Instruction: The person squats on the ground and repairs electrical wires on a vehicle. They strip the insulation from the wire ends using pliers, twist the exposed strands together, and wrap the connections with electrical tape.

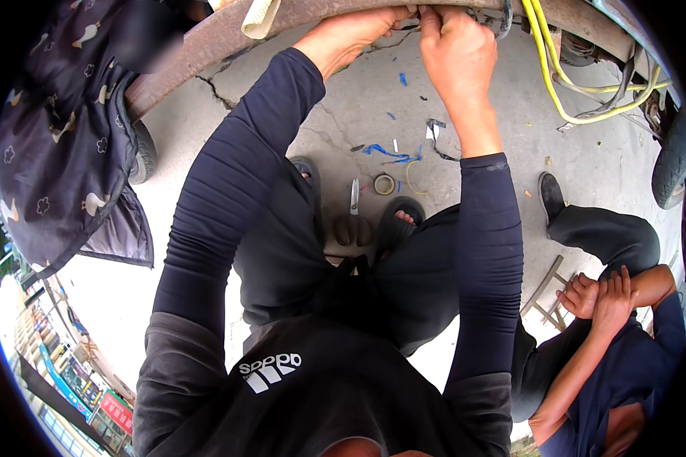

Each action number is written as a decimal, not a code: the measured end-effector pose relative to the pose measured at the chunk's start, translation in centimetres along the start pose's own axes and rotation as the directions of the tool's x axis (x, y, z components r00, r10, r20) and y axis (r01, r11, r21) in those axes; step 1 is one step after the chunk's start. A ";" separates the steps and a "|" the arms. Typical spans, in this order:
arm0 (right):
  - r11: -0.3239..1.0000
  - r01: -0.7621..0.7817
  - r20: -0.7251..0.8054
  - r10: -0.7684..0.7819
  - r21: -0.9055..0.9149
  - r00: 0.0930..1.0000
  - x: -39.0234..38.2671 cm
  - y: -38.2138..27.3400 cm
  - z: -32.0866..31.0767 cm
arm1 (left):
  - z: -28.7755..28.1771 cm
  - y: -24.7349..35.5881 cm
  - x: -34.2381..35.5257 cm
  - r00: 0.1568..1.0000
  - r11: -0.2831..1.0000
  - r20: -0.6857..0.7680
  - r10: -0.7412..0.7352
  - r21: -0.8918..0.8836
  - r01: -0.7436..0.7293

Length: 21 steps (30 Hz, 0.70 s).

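Both my arms reach up to a rusty metal beam (198, 61) at the top of the view. My left hand (362, 32) is closed at the beam's underside, with its fingertips partly out of sight. Close on its right, my right hand (459, 53) is curled in a pinch, thumb and fingers meeting the left fingertips. Whatever is pinched there is too small and hidden to make out. A dark cable (506, 21) hangs just right of my right hand. Scissors (354, 199) with dark handles lie on the ground between my feet, beside a roll of tape (384, 183).
Blue scraps (392, 153) and a black wire piece (439, 145) litter the cracked concrete. A yellow cable (543, 46) loops down at the upper right. A cream tube (261, 19) juts from the beam. A patterned cover (68, 145) hangs left. Another person (610, 335) sits at the right.
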State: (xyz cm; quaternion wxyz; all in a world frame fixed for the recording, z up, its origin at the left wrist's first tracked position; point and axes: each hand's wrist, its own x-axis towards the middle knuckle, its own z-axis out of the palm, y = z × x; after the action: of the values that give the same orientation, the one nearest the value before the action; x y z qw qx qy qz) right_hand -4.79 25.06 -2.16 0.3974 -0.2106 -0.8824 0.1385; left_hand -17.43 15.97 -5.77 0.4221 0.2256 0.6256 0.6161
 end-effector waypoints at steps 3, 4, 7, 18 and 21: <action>0.959 -0.123 -0.040 0.137 0.254 0.990 -0.3 0.0 0.9 | 0.3 1.0 -1.0 0.993 0.990 -0.064 -0.103 0.090 0.108; 0.927 -0.156 -0.034 0.178 0.340 0.983 -0.2 -0.3 1.0 | 0.2 1.1 -1.2 0.992 0.989 -0.077 -0.102 0.097 0.109; 0.193 -0.797 0.566 0.610 0.573 0.555 1.1 -0.6 0.6 | 0.3 1.9 -1.8 0.993 0.988 -0.067 -0.097 0.114 0.104; -0.018 -0.790 0.693 0.494 0.612 0.525 -0.8 -0.3 -0.4 | 1.0 2.4 -1.8 0.992 0.992 0.086 -0.091 0.091 0.083; 0.021 -0.786 0.671 0.506 0.618 0.542 -1.0 -0.9 -0.8 | 1.1 2.2 -1.7 0.988 0.995 0.123 -0.099 0.032 0.096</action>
State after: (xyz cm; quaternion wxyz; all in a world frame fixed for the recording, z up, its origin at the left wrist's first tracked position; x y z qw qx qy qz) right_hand -3.80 23.87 -1.89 0.2094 -0.3259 -0.5020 0.7732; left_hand -16.14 15.59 -3.11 0.4867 0.2381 0.6162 0.5716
